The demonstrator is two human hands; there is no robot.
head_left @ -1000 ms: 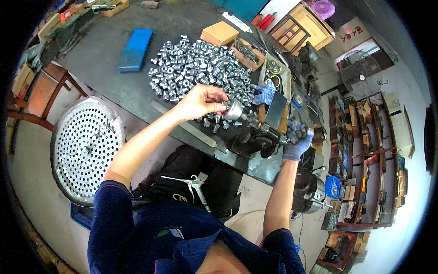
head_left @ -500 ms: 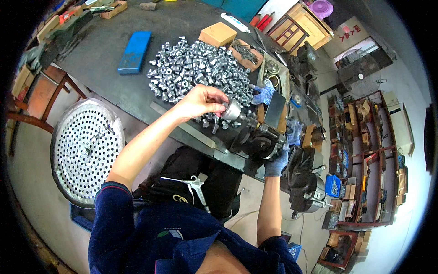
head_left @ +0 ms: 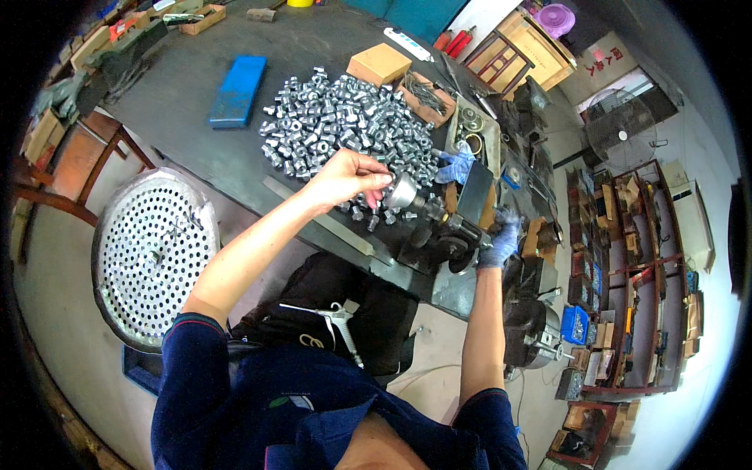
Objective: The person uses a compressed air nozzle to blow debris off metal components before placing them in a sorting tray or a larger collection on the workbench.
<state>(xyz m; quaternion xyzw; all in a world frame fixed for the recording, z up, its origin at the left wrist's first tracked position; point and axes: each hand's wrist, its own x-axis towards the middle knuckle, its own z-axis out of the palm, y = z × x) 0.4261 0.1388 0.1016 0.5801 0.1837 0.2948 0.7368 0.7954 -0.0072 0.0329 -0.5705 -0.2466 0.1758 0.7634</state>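
Observation:
My bare left hand (head_left: 351, 177) pinches a round silvery metal part (head_left: 403, 190) against the left end of a small dark bench machine (head_left: 446, 235). My right hand (head_left: 498, 240), in a blue glove, grips a handle at the machine's right side. Just beyond my left hand a big heap of shiny metal nuts (head_left: 337, 125) lies on the dark workbench (head_left: 196, 149), with a few loose nuts near my fingers. A black box-shaped part (head_left: 475, 196) stands on the machine between my hands.
A spare blue glove (head_left: 456, 164) lies behind the machine. A blue flat case (head_left: 237, 90), a wooden block (head_left: 379, 64) and trays of small parts sit farther back. A round perforated metal disc (head_left: 149, 251) is at lower left; shelves (head_left: 627, 274) stand at right.
My right hand dropped down toward me below the machine, then came back up to its right side. My left hand stayed at the part with only slight shifts.

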